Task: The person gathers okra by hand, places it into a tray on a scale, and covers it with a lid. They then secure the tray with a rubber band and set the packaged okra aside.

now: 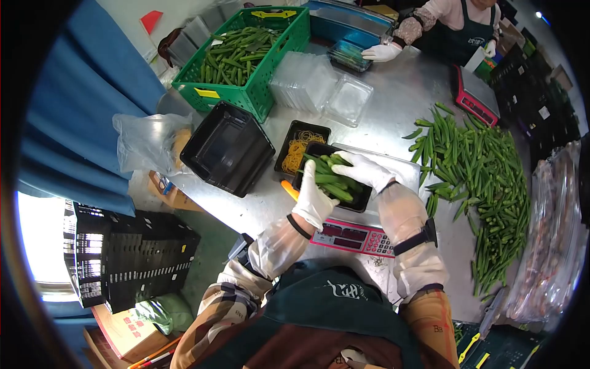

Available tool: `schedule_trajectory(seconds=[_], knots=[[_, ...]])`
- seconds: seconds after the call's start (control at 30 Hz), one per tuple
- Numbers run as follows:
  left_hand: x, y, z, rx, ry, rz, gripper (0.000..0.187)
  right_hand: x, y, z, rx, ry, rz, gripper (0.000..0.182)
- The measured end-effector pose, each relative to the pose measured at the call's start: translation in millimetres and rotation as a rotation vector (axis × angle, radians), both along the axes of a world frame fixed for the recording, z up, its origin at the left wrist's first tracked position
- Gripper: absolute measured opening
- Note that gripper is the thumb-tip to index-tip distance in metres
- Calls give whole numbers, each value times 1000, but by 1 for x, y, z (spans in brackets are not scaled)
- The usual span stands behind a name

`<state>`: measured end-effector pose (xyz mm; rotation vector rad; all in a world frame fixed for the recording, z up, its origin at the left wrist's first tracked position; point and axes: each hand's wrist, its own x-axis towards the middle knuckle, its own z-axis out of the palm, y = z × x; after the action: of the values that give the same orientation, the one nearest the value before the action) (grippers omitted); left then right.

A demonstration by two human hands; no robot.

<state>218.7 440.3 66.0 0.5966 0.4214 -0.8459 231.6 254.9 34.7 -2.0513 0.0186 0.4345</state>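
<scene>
Green okra pods (335, 182) lie in a black plastic tray (353, 206) over the weighing scale (356, 237). My left hand (315, 200), in a white glove, curves around the okra at the tray's left side. From the right, my gloved right hand (367, 170) presses its fingers onto the same pods. Between them the two hands grip the okra, with some fingertips hidden among the pods. Just behind the tray, another black tray (284, 165) holds yellow rubber bands (300, 150). An orange handle (289, 190) shows beside my left hand.
Loose okra (476, 178) is piled at the right. A green crate (258, 101) of okra, clear lids (301, 80) and stacked black trays (227, 147) stand at the left and back. Across the metal table, a co-worker's gloved hand (382, 53) touches a packed tray (349, 56) near another scale (476, 95).
</scene>
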Motion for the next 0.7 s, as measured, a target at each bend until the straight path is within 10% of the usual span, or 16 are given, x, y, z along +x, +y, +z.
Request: schedule_trajectory(seconds=[0.27,0.43,0.7], knots=[[-32,10,10,-72,155,-258,107,-89,-47,21,-5,-242,-255,35],[1,87,27,-189,-220,-31,14,-166,-77,25,74,-367,-747,31],[53,119,27,351,-623,368,60,-243,-58,0,294,-189,-1138,30]])
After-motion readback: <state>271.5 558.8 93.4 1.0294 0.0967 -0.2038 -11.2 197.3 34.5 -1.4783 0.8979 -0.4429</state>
